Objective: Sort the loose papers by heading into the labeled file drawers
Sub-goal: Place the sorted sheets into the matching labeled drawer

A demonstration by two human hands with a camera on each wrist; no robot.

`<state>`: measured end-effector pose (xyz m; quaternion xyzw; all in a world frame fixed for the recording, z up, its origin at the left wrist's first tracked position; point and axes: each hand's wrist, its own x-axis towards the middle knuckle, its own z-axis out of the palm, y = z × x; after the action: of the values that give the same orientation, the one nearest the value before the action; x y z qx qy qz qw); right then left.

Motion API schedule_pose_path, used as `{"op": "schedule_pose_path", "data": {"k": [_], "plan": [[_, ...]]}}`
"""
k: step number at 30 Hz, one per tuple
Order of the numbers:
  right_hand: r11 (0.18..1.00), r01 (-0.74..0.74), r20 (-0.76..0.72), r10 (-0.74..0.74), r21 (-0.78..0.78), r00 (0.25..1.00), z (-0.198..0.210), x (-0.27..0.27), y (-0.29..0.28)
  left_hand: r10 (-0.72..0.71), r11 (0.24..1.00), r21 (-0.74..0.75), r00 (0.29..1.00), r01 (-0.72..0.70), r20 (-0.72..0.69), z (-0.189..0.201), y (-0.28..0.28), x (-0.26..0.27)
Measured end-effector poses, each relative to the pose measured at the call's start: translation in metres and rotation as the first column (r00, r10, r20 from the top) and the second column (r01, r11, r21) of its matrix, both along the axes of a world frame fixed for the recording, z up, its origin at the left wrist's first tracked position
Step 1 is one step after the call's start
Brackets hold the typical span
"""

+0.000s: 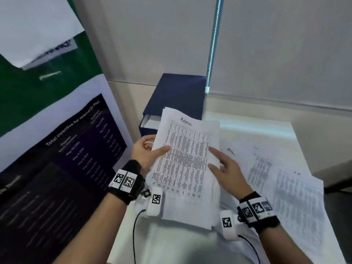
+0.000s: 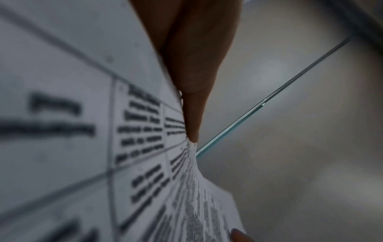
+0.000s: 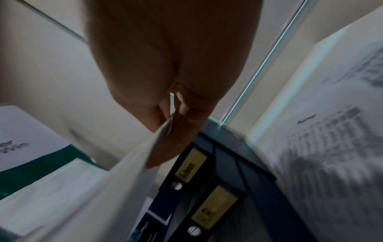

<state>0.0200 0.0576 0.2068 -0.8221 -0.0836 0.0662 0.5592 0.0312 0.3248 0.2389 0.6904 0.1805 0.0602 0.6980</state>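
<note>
A stack of printed papers headed "Admin" [image 1: 184,162] is raised over the white table [image 1: 266,126]. My left hand [image 1: 150,149] grips its left edge with the thumb on top. My right hand [image 1: 222,164] pinches the right edge, thumb and forefinger lying on the sheet. The left wrist view shows the printed table of the papers [image 2: 82,131] close up against a finger. Behind the stack stands the blue file drawer box [image 1: 177,98] with its top drawer [image 1: 150,121] slid partly out. Yellow labels [image 3: 190,165] mark the drawer fronts; their text is blurred.
More loose printed sheets [image 1: 285,187] are spread over the table to the right, one also headed "Admin" [image 1: 230,151]. A large printed banner [image 1: 66,149] stands close on the left. A wall with a glass partition edge [image 1: 213,44] rises behind the box.
</note>
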Motion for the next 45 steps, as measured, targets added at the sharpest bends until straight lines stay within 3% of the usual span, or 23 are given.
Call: {"op": "schedule_pose_path", "data": {"k": [2, 4, 7, 11, 14, 18, 24, 26, 28, 31, 33, 34, 36, 39, 42, 44, 45], "plan": [[0.995, -0.059, -0.012, 0.058, -0.082, 0.998, 0.005, 0.010, 0.025, 0.021, 0.998, 0.057, 0.999, -0.018, -0.040, -0.002, 0.026, -0.007], [0.997, -0.034, -0.053, 0.031, -0.070, 0.998, 0.011, 0.024, 0.044, -0.071, 0.989, 0.121, 0.985, 0.091, -0.158, -0.001, 0.048, -0.016], [1.000, 0.023, -0.189, -0.025, -0.015, 0.982, 0.012, 0.051, 0.057, -0.249, 0.966, -0.018, 0.917, 0.256, -0.311, -0.002, 0.071, -0.029], [0.991, 0.085, -0.420, -0.032, 0.108, 0.907, 0.023, 0.080, 0.063, -0.280, 0.958, -0.117, 0.939, 0.260, -0.199, 0.010, 0.081, -0.032], [0.979, 0.140, -0.462, -0.056, 0.149, 0.885, 0.036, 0.091, 0.068, -0.305, 0.939, -0.202, 0.945, 0.278, -0.116, 0.030, 0.088, -0.024], [0.973, 0.195, -0.480, -0.112, 0.126, 0.870, 0.037, 0.110, 0.078, -0.331, 0.935, -0.171, 0.936, 0.309, -0.117, 0.036, 0.090, -0.004], [0.965, -0.040, -0.598, 0.194, 0.261, 0.778, 0.038, 0.095, 0.056, -0.149, 0.980, -0.147, 0.985, 0.137, -0.081, 0.015, 0.094, 0.031], [0.947, -0.015, -0.576, 0.207, 0.320, 0.791, 0.030, 0.096, 0.056, -0.098, 0.989, -0.117, 0.992, 0.088, -0.084, 0.002, 0.094, 0.046], [0.952, 0.086, -0.497, 0.075, 0.295, 0.865, 0.026, 0.106, 0.063, -0.098, 0.989, -0.118, 0.990, 0.086, -0.101, -0.006, 0.091, 0.061], [0.957, 0.228, -0.321, -0.162, 0.181, 0.933, 0.013, 0.134, 0.071, -0.129, 0.991, -0.038, 0.982, 0.125, -0.137, -0.017, 0.087, 0.087], [0.968, 0.250, -0.129, -0.251, -0.025, 0.959, 0.005, 0.155, 0.076, -0.103, 0.984, 0.130, 0.986, 0.121, -0.133, -0.022, 0.083, 0.106], [0.955, 0.247, -0.010, -0.252, -0.164, 0.968, 0.003, 0.162, 0.079, -0.081, 0.957, 0.268, 0.988, 0.114, -0.128, -0.025, 0.081, 0.116], [0.883, 0.239, 0.177, -0.180, -0.404, 0.968, 0.001, 0.173, 0.087, -0.091, 0.818, 0.556, 0.987, 0.148, -0.129, -0.031, 0.076, 0.135], [0.701, 0.198, 0.282, 0.005, -0.686, 0.960, -0.007, 0.183, 0.096, -0.198, 0.468, 0.830, 0.952, 0.303, -0.235, -0.037, 0.066, 0.155], [0.599, 0.112, 0.236, 0.132, -0.793, 0.963, -0.010, 0.189, 0.097, -0.095, 0.119, 0.917, 0.924, 0.380, -0.370, -0.046, 0.055, 0.167], [0.610, 0.025, 0.193, 0.211, -0.792, 0.958, -0.007, 0.191, 0.092, -0.049, 0.015, 0.902, 0.901, 0.432, -0.430, -0.049, 0.048, 0.171], [0.661, -0.011, 0.192, 0.234, -0.751, 0.953, -0.007, 0.191, 0.085, -0.034, -0.015, 0.890, 0.890, 0.455, -0.455, -0.050, 0.045, 0.172]]}}
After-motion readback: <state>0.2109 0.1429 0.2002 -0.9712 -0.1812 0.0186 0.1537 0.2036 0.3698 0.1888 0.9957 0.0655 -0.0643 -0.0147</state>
